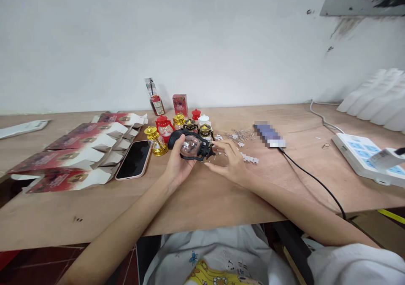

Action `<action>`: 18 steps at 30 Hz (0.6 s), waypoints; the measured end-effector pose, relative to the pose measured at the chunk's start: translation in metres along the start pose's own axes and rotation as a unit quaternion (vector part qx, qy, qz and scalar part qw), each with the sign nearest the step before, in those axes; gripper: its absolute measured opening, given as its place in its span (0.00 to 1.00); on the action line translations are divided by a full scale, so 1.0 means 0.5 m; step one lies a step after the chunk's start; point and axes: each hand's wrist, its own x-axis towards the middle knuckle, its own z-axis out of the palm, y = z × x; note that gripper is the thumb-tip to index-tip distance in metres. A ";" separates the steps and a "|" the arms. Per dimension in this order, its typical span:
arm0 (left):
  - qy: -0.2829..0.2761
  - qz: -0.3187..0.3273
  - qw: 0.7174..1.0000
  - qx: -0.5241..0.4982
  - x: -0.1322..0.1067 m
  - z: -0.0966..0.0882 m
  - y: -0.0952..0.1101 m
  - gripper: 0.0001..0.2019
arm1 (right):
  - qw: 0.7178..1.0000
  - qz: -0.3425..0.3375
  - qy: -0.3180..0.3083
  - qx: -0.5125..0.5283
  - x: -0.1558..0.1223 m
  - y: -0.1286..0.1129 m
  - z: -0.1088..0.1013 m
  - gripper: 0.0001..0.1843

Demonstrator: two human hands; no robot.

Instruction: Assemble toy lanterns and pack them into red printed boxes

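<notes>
Cartons (82,135), four red-printed ones showing, are lying overlapped on the left of your table (202,205), flaps gaping. Just right, a pink-cased phone (133,160) is lying face up. Two gold lanterns (156,142), two red lanterns (164,128), two dark lanterns (205,129) and one white lantern (204,119), seven in all, are standing clustered mid-table. Nearer you, your left hand (182,167) is holding an eighth, the black lantern (190,146), tipped sideways with its base leftward. Your right hand (232,162) is reaching to its right end, fingertips narrowly apart; whether they are pinching anything, I cannot tell.

Around these, a labelled pack (156,103) and one red box (180,104) are standing at the far side. The black lantern is partly blocking your view of the cluster. Rightward, wire hooks (240,135) and white pieces (249,158) are lying scattered; a second phone (268,134) is trailing a black cable (313,177); a power strip (346,148) is sitting farthest right, white sheets (376,99) leaning beyond.
</notes>
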 end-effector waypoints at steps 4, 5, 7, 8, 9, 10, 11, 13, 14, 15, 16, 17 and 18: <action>-0.002 0.002 1.000 -0.006 0.000 -0.001 -0.001 0.10 | 1.000 0.018 -0.007 0.011 -0.003 0.004 0.004 0.27; -0.004 0.002 1.000 -0.008 0.000 -0.001 -0.001 0.10 | 1.000 0.023 -0.011 0.014 -0.003 0.004 0.004 0.27; -0.009 0.003 1.000 -0.010 0.000 -0.001 -0.001 0.10 | 0.999 0.031 -0.019 0.023 -0.004 0.005 0.004 0.26; -0.010 0.002 1.000 -0.012 0.001 -0.001 -0.001 0.10 | 0.999 0.033 -0.023 0.028 -0.003 0.005 0.003 0.26; -0.010 0.001 1.000 -0.015 0.001 -0.001 -0.002 0.11 | 0.999 0.034 -0.025 0.030 -0.003 0.005 0.003 0.26; -0.008 -0.001 1.000 -0.018 0.001 -0.002 -0.002 0.11 | 0.999 0.033 -0.026 0.031 -0.002 0.005 0.002 0.26; -0.005 -0.004 1.000 -0.022 0.002 -0.002 -0.003 0.11 | 0.999 0.032 -0.026 0.030 -0.001 0.005 0.001 0.26; 0.004 -0.010 0.999 -0.030 0.003 -0.003 -0.003 0.11 | 0.999 0.029 -0.028 0.027 0.001 0.006 0.000 0.25; 0.009 -0.012 0.999 -0.034 0.004 -0.003 -0.003 0.11 | 0.999 0.028 -0.032 0.027 0.002 0.006 0.000 0.25; 0.013 -0.012 0.999 -0.039 0.004 -0.003 -0.004 0.11 | 0.999 0.029 -0.036 0.028 0.002 0.006 0.000 0.25; 0.015 -0.011 0.999 -0.044 0.003 -0.002 -0.004 0.11 | 0.998 0.031 -0.039 0.031 0.002 0.006 0.001 0.25; 0.017 -0.010 0.999 -0.050 0.002 -0.001 -0.004 0.11 | 0.998 0.033 -0.041 0.033 0.002 0.006 0.002 0.25; 0.020 -0.009 0.998 -0.058 0.001 0.000 -0.003 0.11 | 0.998 0.035 -0.041 0.036 0.002 0.006 0.003 0.25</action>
